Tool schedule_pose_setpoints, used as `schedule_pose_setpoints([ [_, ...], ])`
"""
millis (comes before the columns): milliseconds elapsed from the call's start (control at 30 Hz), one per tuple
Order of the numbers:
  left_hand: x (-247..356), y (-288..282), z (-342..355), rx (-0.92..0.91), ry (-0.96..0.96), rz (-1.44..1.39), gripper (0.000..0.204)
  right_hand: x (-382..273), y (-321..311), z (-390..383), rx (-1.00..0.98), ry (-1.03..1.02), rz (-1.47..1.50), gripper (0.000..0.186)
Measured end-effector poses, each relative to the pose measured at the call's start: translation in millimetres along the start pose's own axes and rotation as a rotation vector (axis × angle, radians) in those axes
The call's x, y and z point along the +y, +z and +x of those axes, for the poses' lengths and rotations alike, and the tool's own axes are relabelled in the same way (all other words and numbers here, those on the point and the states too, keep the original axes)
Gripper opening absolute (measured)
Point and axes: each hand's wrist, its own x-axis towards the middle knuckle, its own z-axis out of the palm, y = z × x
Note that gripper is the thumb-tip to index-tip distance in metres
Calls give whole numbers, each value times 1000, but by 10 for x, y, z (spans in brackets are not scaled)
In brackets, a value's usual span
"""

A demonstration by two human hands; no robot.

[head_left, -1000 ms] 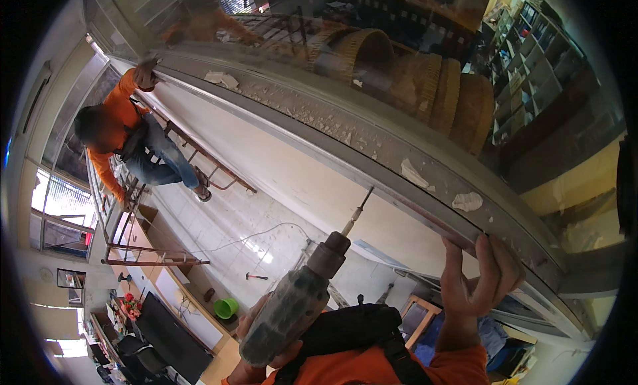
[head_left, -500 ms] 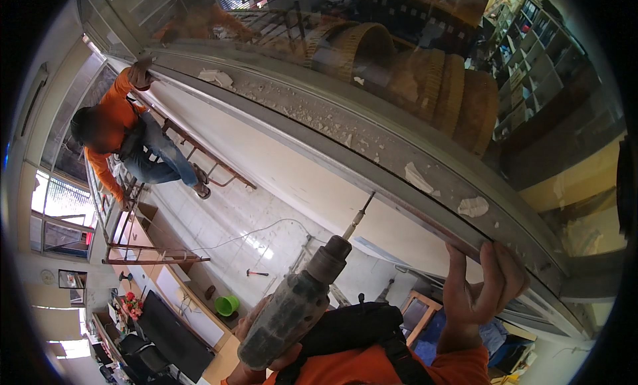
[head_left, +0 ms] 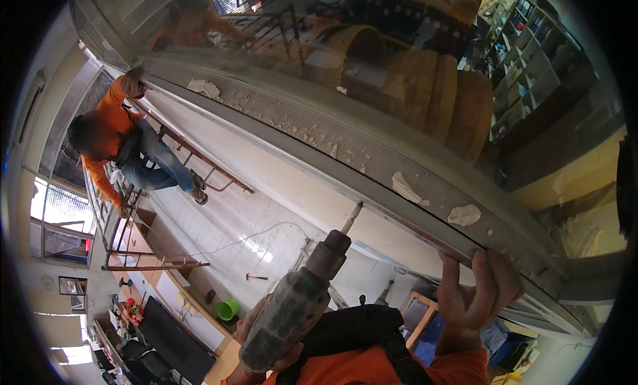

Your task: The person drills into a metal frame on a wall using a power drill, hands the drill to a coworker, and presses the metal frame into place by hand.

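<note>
**Drill (head_left: 286, 318) pointing up at metal rail (head_left: 312, 156)**

Below the rail, the left hand (head_left: 247, 324) is wrapping its fingers round the drill's body, which is partly hiding them. From that grip, the drill's long axis is slanting up and rightward, running crosswise to the rail. The bit (head_left: 352, 217) is ending at the rail's near edge; whether the tip is entering or merely touching is hard to tell here. Right of the bit, the right hand (head_left: 475, 295), sitting nearer the rail, is pinching its edge between thumb and fingers. Pale flakes (head_left: 463, 215) are lying on the ledge (head_left: 438, 189) behind the rail. Toward the rail's far left end, a co-worker's hand (head_left: 133, 83) is resting.
</note>
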Motion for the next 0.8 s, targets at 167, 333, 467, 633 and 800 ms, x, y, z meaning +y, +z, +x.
schedule_pose_setpoints([
  [167,13,0,166,-37,-11,-86,87,-1,41,-26,28,32,48,50],
  [333,-215,41,52,-53,-173,-381,82,-65,40,46,91,78,24,47],
  [467,-673,126,111,-61,-348,-693,77,-28,77,28,181,68,18,46],
  [633,-487,4,290,-231,-18,-132,50,-47,138,-8,266,60,0,48],
  [800,-297,-248,92,-177,-121,-691,46,-156,119,50,212,87,-19,45],
])
